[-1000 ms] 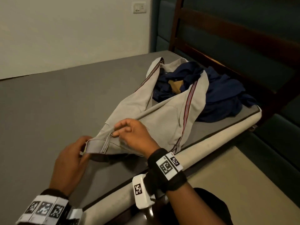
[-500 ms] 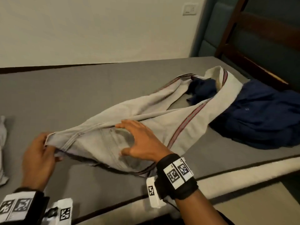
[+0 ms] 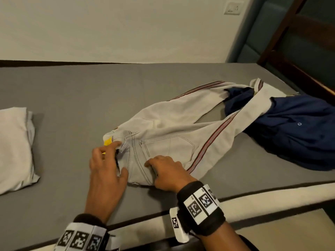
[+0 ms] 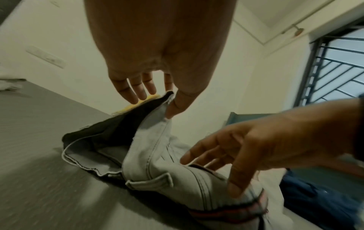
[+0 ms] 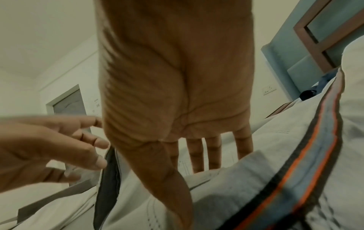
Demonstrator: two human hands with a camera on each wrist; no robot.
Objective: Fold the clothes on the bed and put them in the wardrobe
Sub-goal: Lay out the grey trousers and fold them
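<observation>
Trousers: your light grey trousers (image 3: 163, 142) lie on the grey bed (image 3: 72, 98), waistband near you, legs going far right onto the blue clothes (image 3: 293, 134).
Left hand: your left hand (image 3: 107, 171) is at the waistband, fingers spread and almost straight, thumb touching the cloth edge.
Right hand: your right hand (image 3: 168, 173) rests flat on the seat of the trousers, fingers apart, gripping nothing.
Far left: a folded white cloth (image 3: 16, 147) lies on the bed.
</observation>
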